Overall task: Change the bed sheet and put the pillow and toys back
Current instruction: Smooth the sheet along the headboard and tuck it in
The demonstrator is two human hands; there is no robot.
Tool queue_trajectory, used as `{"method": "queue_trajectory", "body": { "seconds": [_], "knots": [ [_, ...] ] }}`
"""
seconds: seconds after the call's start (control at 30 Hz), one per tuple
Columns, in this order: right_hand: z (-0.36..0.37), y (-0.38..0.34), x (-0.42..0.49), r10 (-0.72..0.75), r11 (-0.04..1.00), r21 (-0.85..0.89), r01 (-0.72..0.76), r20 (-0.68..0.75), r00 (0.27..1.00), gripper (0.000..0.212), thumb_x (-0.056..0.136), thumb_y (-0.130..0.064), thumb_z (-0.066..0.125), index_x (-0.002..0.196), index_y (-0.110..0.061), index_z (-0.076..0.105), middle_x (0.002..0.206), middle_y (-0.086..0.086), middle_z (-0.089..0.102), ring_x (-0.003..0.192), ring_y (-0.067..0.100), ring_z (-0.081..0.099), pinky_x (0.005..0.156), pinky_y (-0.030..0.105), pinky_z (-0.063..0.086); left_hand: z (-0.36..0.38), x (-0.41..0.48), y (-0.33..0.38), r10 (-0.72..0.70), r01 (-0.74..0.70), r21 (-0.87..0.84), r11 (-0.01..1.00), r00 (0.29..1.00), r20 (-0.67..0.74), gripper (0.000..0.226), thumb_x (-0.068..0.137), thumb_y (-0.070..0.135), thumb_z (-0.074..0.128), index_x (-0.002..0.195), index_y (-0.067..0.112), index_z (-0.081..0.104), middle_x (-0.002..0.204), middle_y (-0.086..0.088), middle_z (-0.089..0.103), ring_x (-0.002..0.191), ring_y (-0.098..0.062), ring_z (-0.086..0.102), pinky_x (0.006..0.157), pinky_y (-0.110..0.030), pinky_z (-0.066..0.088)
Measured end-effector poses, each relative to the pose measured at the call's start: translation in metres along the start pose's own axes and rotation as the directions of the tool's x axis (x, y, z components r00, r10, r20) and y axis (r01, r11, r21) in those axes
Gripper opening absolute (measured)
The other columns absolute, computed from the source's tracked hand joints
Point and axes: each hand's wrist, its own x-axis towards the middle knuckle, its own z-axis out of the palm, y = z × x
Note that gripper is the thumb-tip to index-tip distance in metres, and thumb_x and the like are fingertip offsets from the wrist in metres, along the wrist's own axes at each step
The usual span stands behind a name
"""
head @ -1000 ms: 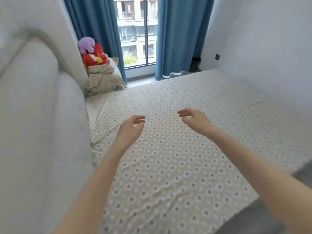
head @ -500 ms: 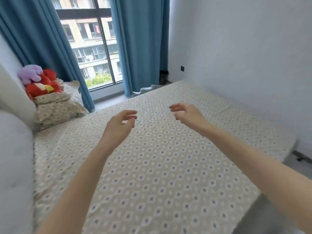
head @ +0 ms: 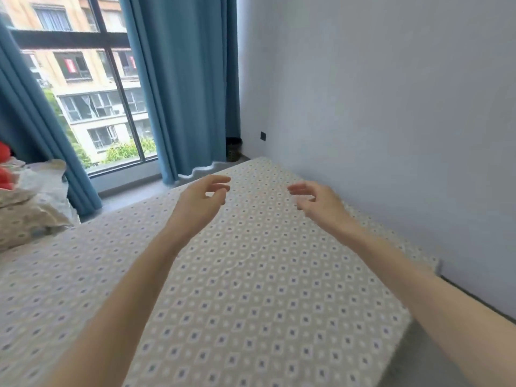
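Bedsheet [head: 251, 289] patterned, 1, spread beneath fingers, 2 hands: left hand [head: 199, 203] & right hand [head: 318, 201] loosely curled, holding nothing, 1 pillow [head: 25, 219] far left of fingers

Beige bed sheet [head: 251, 289] with blue-and-white diamond dots, teal-blue curtains [head: 190, 85], red toy [head: 4, 163].

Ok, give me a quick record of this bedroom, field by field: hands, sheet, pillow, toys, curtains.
bed sheet: patterned, spread flat
left hand: above the bed sheet, fingers loosely curled, empty
right hand: likewise raised, empty
pillow: far left, matching pattern
red plush toy: left edge, above the pillow, mostly cropped
blue curtains: parted at the window
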Motion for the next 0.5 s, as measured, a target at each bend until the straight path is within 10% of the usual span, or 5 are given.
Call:
{"method": "queue_trajectory", "body": {
  "seconds": [0.5],
  "knots": [
    [-0.187, 0.040, 0.014, 0.004, 0.999, -0.040, -0.021, -0.376, 0.927, 0.026, 0.093, -0.012, 0.052, 0.109, -0.029, 0.061, 0.114, -0.015, 0.062, 0.093, 0.003, 0.057, 0.089, 0.024, 0.045, 0.142, 0.095, 0.140, 0.269, -0.227, -0.191, 0.955, 0.934, 0.234, 0.028, 0.097, 0.014, 0.046, 0.119, 0.026, 0.059, 0.108, 0.010, 0.065, 0.094, -0.009, 0.065, 0.084, -0.028, 0.051]
  ]
}}
